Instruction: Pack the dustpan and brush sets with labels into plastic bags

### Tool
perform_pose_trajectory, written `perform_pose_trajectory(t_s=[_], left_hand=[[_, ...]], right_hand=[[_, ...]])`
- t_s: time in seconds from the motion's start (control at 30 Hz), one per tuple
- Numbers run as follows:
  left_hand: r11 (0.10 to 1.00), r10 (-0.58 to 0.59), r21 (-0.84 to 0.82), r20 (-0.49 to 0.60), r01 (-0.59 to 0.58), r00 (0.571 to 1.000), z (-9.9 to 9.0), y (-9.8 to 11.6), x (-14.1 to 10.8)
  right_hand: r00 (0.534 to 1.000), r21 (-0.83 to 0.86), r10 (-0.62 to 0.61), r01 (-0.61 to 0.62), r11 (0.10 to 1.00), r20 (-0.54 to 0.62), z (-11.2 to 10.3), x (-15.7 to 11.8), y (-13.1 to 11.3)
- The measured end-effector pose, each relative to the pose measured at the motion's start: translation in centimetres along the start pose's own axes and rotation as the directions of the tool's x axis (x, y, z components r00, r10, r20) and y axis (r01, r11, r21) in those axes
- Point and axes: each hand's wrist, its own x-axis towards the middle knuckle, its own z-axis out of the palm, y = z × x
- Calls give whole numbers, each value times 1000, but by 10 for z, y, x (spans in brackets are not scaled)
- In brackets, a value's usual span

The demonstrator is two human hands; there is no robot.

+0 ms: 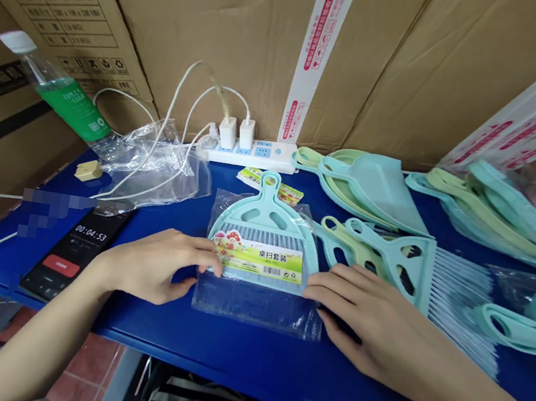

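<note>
A light-blue dustpan (249, 199) with a grey-blue bristled brush (267, 235) lies in a clear plastic bag (258, 311) in front of me. Its handle points away from me. Across the bristles is a yellow-green printed card (259, 258). My left hand (159, 264) has bent fingers on the card's left end and the pan's edge, thumb lower down. From the other side, my right hand (357, 309) grips the pan's lower right edge with its fingertips, its thumb apart below. The bag's lower end lies loose on the blue table (224, 349).
More dustpans (382, 185) and brushes (399, 269) lie to the right, with bagged sets (506, 204) beyond. Behind are spare cards (289, 194) and a power strip (275, 156). Leftward are a phone (74, 251), cables, empty bags (161, 170) and a bottle (72, 105). Cardboard (224, 24) walls the back.
</note>
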Motion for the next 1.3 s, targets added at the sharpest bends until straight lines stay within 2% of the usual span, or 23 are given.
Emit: perform_pose_trajectory(t_s=[0.23, 0.47, 0.8, 1.03, 1.17, 1.3], left_hand=[[999, 26, 19, 18, -27, 999, -1, 2, 1], [999, 41, -11, 30, -40, 999, -4, 3, 3], [999, 5, 40, -35, -4, 999, -1, 3, 7], [1000, 7, -2, -59, -7, 998, 3, 1, 8], [999, 42, -9, -89, -43, 995, 3, -1, 9], [999, 33, 14, -109, -32, 993, 2, 1, 9]], right_hand=[[1000, -45, -21, 20, 999, -21, 3, 0, 0], [1000, -30, -6, 6, 1000, 5, 1, 0, 0], [1000, 63, 20, -21, 998, 12, -1, 2, -1], [998, -5, -10, 10, 1000, -59, 5, 3, 0], [993, 89, 63, -54, 995, -102, 5, 4, 0], [989, 212, 133, -117, 970, -59, 3, 5, 2]])
